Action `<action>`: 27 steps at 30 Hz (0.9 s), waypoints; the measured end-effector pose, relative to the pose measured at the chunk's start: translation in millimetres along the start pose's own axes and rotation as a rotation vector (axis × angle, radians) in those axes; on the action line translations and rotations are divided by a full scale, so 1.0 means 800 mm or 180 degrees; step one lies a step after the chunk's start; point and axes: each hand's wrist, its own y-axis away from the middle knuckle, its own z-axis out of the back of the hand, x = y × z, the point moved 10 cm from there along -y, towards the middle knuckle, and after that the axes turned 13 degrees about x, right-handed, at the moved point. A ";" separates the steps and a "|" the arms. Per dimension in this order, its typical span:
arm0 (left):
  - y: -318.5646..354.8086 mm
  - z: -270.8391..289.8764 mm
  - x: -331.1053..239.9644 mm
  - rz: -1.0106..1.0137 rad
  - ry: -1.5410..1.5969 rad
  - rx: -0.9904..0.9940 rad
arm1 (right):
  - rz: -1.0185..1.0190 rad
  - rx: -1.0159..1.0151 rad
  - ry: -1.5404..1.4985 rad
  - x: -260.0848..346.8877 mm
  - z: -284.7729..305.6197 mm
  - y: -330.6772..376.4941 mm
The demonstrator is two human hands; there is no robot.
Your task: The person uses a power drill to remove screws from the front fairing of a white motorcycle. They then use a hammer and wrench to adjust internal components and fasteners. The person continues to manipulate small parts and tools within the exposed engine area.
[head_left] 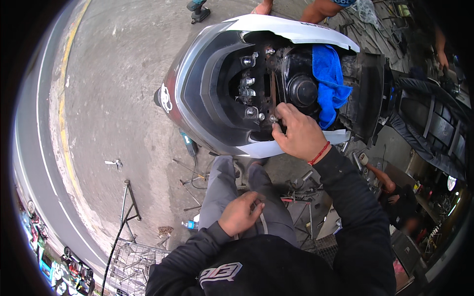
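The rear of a scooter with white side panels and a dark tail cover fills the upper middle, its inside uncovered. My right hand reaches in, thumb and fingers closed round a small silver bolt at the near edge of the metal frame. Other bolts and silver brackets sit to its left. Beyond my fingers is a round black cap, with a blue cloth draped beside it. My left hand hangs over my lap, fingers curled together; what they hold, if anything, is hidden.
A raised seat stands at the right. Cordless power tools lie on the concrete by the scooter. A metal stand, a wire basket and a bottle are at lower left. Other people's limbs show beyond the scooter and at right.
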 end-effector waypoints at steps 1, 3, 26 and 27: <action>-0.002 0.004 -0.001 -0.0031 -0.0078 -0.0007 | -0.0099 0.0202 0.0123 -0.003 -0.007 -0.002; -0.006 0.006 -0.001 -0.0035 -0.0157 0.0076 | -0.0464 0.0692 0.0368 -0.016 -0.025 -0.003; -0.024 0.006 0.011 0.0134 -0.0380 0.0243 | -0.0086 -0.0208 0.0253 -0.006 -0.008 0.010; -0.025 0.004 0.011 0.0151 -0.0296 0.0260 | -0.0137 -0.0305 0.0293 -0.007 -0.005 0.011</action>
